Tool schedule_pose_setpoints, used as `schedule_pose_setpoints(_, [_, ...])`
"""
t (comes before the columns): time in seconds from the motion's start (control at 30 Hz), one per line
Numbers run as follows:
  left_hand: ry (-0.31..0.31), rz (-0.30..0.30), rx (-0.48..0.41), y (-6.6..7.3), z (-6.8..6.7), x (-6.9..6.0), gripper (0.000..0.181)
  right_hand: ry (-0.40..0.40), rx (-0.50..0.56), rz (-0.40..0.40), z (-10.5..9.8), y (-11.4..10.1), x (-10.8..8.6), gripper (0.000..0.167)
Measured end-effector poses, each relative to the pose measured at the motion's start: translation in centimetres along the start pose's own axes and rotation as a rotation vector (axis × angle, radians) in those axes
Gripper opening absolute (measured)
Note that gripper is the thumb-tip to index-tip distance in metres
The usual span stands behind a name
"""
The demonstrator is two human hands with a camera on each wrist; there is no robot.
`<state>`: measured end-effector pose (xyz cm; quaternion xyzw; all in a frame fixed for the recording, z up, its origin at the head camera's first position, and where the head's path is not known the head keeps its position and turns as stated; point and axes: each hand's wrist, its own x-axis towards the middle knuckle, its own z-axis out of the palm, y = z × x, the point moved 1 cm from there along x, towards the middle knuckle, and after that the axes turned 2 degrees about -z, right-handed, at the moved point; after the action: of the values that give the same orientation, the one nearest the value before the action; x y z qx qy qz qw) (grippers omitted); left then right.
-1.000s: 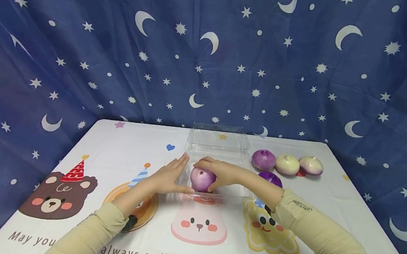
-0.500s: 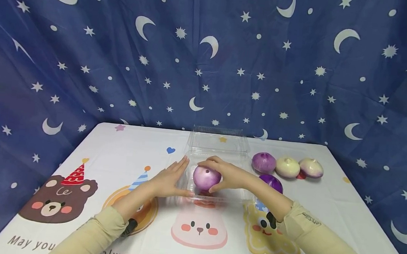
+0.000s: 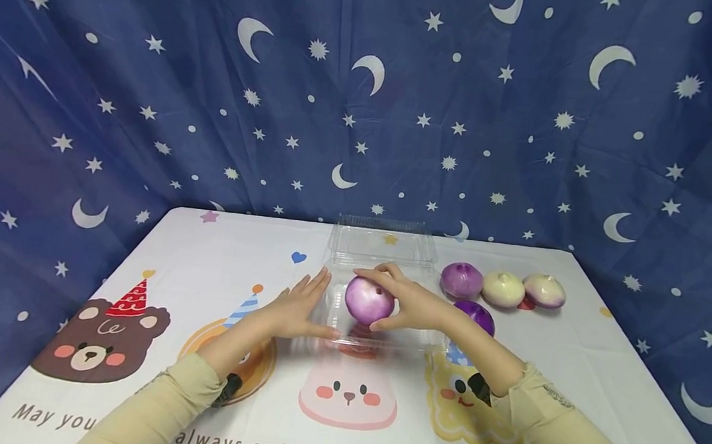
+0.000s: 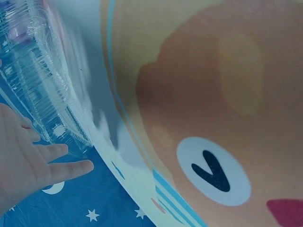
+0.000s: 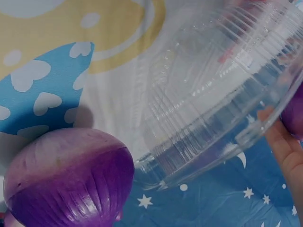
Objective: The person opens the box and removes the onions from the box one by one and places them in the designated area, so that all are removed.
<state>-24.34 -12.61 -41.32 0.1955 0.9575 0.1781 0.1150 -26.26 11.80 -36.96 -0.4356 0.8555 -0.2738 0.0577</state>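
Note:
A purple-and-white onion [image 3: 367,303] is in my right hand [image 3: 418,308], which grips it from the right, thumb at the front and fingers over the top. It is raised over the base of a clear plastic clamshell box [image 3: 406,337], whose lid [image 3: 361,242] stands open at the back. My left hand [image 3: 294,313] is spread beside the box's left wall, thumb at the front corner; in the left wrist view its fingers [image 4: 71,169] look straight. The right wrist view shows the box [image 5: 203,99] and only a sliver of the held onion [image 5: 294,116] at the edge.
Right of the box lie a purple onion [image 3: 461,280], a pale onion [image 3: 503,290] and a white-and-purple onion [image 3: 544,291]. A dark purple onion [image 3: 477,316] sits nearer, partly behind my right forearm. A printed white cloth [image 3: 254,242] covers the table; a starry blue curtain [image 3: 405,79] hangs behind.
My right hand has moved up and a little to the right with the onion, lifting it off the box's floor. The left hand has stayed at the box's left side.

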Motion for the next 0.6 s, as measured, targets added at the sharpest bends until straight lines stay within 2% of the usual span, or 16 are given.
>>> schedule_pose_setpoints(0.33, [-0.007, -0.003, -0.04, -0.1, 0.5, 0.1, 0.113, 0.063, 0.051, 0.006, -0.7, 0.2, -1.0, 0.085])
schedule_pose_setpoints(0.6, [0.004, 0.003, -0.049, -0.1, 0.4, 0.1, 0.113, 0.146, 0.107, 0.047, -1.1, 1.0, -1.9, 0.084])
